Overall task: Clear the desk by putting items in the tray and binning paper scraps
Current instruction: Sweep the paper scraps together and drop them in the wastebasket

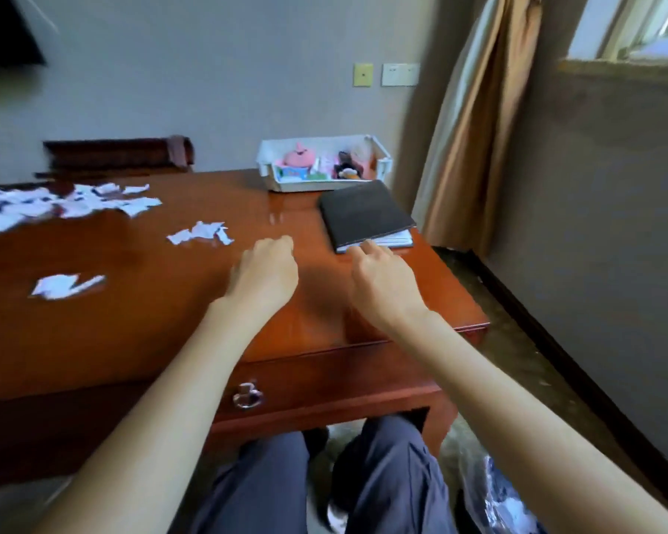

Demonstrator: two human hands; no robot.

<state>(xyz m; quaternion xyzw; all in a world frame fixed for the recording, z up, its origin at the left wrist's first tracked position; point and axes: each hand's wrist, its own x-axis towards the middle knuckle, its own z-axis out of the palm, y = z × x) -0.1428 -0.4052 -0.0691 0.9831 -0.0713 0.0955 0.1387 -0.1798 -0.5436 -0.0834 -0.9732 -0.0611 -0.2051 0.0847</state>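
A white tray [383,163] stands at the far right of the wooden desk [151,321], holding a pink plush toy [297,158] and other small items. In front of it lies a black notebook [363,215]. My right hand [382,283] reaches toward the notebook's near edge, fingertips at its white pages. My left hand [267,271] hovers over the desk with fingers curled, holding nothing I can see. White paper scraps lie in a large pile [55,204] at far left, a cluster [201,233] mid-desk and a piece [64,286] nearer me.
A desk drawer with a metal ring handle [247,395] faces my knees. A plastic bag [506,499] sits on the floor at lower right. A curtain [475,121] hangs beside the desk's right end. A dark wooden ledge [120,154] sits behind the desk.
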